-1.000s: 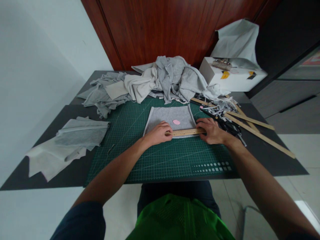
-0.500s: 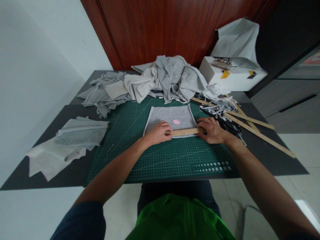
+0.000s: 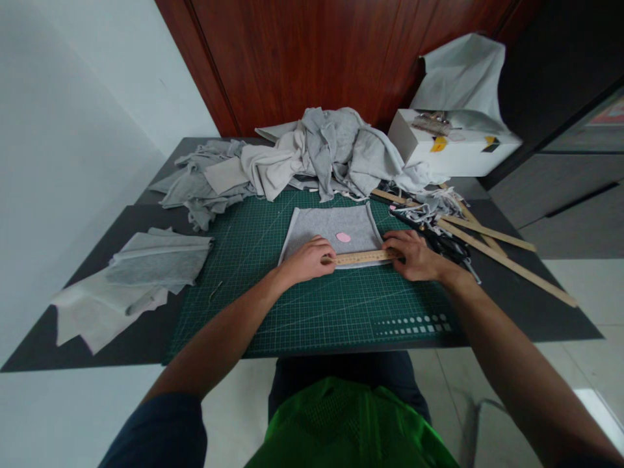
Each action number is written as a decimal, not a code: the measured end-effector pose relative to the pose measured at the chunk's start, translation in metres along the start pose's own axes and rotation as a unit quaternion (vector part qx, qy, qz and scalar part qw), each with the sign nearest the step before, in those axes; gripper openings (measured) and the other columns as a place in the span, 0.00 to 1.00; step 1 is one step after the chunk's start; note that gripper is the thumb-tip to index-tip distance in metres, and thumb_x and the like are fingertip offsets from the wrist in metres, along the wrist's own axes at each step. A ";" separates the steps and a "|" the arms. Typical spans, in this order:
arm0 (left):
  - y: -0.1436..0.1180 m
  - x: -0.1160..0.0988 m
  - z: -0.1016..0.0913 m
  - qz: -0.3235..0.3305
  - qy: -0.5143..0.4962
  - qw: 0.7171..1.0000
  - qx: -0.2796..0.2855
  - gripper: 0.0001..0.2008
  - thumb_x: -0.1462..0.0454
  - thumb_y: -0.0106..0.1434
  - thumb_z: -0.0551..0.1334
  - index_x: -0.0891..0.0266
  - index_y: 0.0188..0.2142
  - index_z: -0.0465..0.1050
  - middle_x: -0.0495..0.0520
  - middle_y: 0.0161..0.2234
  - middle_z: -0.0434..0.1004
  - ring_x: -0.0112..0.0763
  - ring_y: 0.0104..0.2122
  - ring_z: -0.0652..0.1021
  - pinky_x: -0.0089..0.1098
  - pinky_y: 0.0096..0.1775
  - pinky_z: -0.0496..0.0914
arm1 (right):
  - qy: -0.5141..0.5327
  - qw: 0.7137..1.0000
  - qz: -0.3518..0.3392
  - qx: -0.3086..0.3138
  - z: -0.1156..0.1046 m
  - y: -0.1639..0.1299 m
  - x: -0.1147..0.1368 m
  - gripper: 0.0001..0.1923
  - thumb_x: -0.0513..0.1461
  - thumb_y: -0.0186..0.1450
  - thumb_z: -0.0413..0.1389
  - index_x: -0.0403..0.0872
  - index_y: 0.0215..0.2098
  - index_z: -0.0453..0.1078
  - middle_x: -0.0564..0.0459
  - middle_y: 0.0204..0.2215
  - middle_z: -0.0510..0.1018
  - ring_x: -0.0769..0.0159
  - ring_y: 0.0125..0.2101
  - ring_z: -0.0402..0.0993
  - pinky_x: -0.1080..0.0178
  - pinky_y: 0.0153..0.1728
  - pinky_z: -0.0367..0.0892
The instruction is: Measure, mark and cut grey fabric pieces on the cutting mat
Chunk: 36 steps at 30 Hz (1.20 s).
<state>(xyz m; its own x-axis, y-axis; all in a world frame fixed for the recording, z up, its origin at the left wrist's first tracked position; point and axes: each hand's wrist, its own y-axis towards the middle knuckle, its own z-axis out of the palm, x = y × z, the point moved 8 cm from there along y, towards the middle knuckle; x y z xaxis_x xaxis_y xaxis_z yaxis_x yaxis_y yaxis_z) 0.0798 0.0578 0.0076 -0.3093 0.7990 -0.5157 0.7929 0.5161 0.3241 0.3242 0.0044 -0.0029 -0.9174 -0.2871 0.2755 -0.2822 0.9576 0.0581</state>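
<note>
Left hand (image 3: 312, 258) and right hand (image 3: 410, 255) grip ruler (image 3: 361, 258) on grey cloth (image 3: 314, 224), back from front edge of surface (image 3: 526, 318). Uneven pressure — ruler could skew.

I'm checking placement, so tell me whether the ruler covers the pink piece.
No: the pink piece lies on gray cloth, beyond the ruler.

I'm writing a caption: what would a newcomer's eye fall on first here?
Probably the small pink patch on the flat grey fabric panel, just beyond the yellowish wooden ruler that the left hand and right hand hold along the panel's near edge. Next, likely, the heap of crumpled grey and off-white cloth at the far side of the green gridded cutting mat.
</note>
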 end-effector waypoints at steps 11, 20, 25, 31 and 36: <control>0.000 0.000 0.000 0.000 0.005 1.000 0.000 0.03 0.69 0.61 0.67 0.60 0.33 0.76 0.50 0.35 0.80 0.35 0.40 0.78 0.37 0.48 0.72 | -0.005 0.999 0.015 -0.029 -0.003 -0.006 -0.017 0.18 0.39 0.61 0.60 0.51 0.49 0.78 0.41 0.61 0.75 0.36 0.58 0.69 0.37 0.52 0.69; 0.001 -0.002 0.001 0.009 0.009 1.000 0.002 0.04 0.70 0.60 0.66 0.60 0.32 0.77 0.50 0.34 0.80 0.34 0.38 0.77 0.38 0.49 0.72 | 0.005 0.999 0.014 -0.039 -0.004 -0.015 -0.021 0.19 0.40 0.63 0.60 0.52 0.52 0.78 0.42 0.62 0.75 0.37 0.58 0.70 0.36 0.52 0.70; 0.000 -0.004 -0.001 0.016 -0.002 1.000 -0.005 0.04 0.71 0.60 0.66 0.60 0.32 0.76 0.50 0.34 0.80 0.34 0.39 0.78 0.38 0.49 0.72 | 0.015 0.999 0.013 -0.047 -0.003 -0.020 -0.022 0.20 0.40 0.64 0.60 0.53 0.54 0.77 0.43 0.62 0.75 0.37 0.60 0.70 0.35 0.53 0.70; 0.000 -0.003 0.000 0.015 0.013 1.000 0.002 0.05 0.70 0.61 0.65 0.59 0.31 0.76 0.50 0.33 0.78 0.35 0.38 0.77 0.38 0.48 0.72 | 0.044 0.994 -0.018 -0.102 -0.003 -0.021 -0.019 0.15 0.41 0.67 0.59 0.52 0.51 0.78 0.44 0.59 0.78 0.43 0.58 0.73 0.38 0.58 0.69; -0.001 -0.003 -0.001 0.020 0.010 1.000 0.001 0.04 0.70 0.61 0.66 0.60 0.31 0.76 0.51 0.33 0.78 0.35 0.38 0.77 0.38 0.47 0.72 | 0.060 0.991 -0.021 -0.117 -0.003 -0.023 -0.020 0.14 0.40 0.67 0.60 0.52 0.51 0.77 0.44 0.59 0.78 0.43 0.58 0.73 0.37 0.59 0.68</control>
<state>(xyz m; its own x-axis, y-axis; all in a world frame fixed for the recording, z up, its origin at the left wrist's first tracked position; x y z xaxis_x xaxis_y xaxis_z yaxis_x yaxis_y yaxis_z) 0.0794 0.0554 0.0096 -0.2879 0.8254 -0.4855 0.8062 0.4826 0.3424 0.3504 -0.0118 -0.0070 -0.8623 -0.3345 0.3803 -0.2329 0.9286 0.2888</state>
